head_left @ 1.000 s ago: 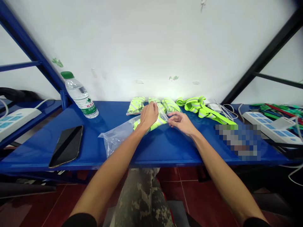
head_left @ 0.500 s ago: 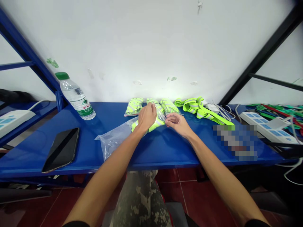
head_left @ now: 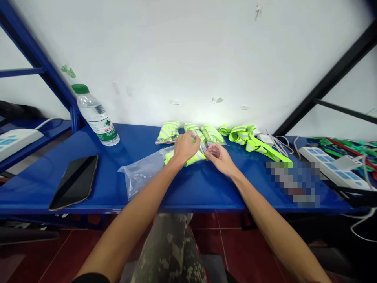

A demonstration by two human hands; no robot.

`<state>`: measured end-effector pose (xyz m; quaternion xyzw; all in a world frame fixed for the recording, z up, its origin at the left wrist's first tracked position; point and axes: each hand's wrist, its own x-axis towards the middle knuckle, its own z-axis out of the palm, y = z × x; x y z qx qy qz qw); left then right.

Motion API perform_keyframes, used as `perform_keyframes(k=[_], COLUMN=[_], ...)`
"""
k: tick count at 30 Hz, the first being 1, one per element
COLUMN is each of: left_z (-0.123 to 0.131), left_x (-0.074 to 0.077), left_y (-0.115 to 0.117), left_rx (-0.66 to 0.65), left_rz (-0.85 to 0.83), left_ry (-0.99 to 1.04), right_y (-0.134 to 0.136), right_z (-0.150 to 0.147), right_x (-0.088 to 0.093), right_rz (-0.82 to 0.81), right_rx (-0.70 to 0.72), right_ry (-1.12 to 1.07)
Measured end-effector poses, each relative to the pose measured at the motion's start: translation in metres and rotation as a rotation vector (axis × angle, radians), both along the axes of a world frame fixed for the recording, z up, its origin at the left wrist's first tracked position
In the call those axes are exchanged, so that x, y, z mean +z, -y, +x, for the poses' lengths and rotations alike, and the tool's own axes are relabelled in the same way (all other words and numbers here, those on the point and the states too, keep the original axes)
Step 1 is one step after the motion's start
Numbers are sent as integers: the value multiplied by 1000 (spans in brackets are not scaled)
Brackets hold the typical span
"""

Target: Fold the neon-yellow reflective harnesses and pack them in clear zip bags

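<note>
A folded neon-yellow reflective strap bundle (head_left: 196,158) lies on the blue table between my hands, with clear plastic around it. My left hand (head_left: 185,148) bends over its left side, fingers closed at the upper edge of the clear bag (head_left: 202,147). On the right, my right hand (head_left: 220,158) pinches that bag's edge between thumb and fingers. A wide clear plastic sheet or bag (head_left: 141,173) spreads flat to the left, partly under my left forearm; whether it joins the held bag I cannot tell. Behind are bagged yellow bundles (head_left: 168,132).
Loose neon-yellow strap (head_left: 244,135) trails right, near white cables (head_left: 278,142). A water bottle (head_left: 100,122) and a dark phone or tablet (head_left: 75,182) stand and lie at left. Power strips (head_left: 332,165) sit toward both sides. A pixelated patch covers something at right.
My left hand has lowered slightly and turned, its fingers now nearer the bag's edge. My right hand keeps its pinch. The whole view has shifted a little.
</note>
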<state>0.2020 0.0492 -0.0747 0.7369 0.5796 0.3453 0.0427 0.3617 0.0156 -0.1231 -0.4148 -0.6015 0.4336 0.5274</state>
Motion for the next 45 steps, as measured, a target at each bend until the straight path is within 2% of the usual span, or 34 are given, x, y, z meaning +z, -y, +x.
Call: perform_keyframes(k=[5, 11, 22, 38, 45], left_z=[3, 3, -1, -7, -8], left_x=[-3, 2, -1, -2, 0], left_y=[2, 6, 1, -3, -3], left_rx=[-14, -6, -24, -29, -6], left_rz=[12, -42, -47, -20, -26], left_ry=[-45, -19, 24, 101, 97], right_y=[-2, -3, -1, -1, -1], right_z=[-4, -7, 6, 7, 10], right_x=[-2, -3, 4, 3, 1], right_rz=[10, 18, -165, -125, -142], right_rx=[-32, -93, -53, -52, -19], right_ry=[-52, -78, -67, -58, 121])
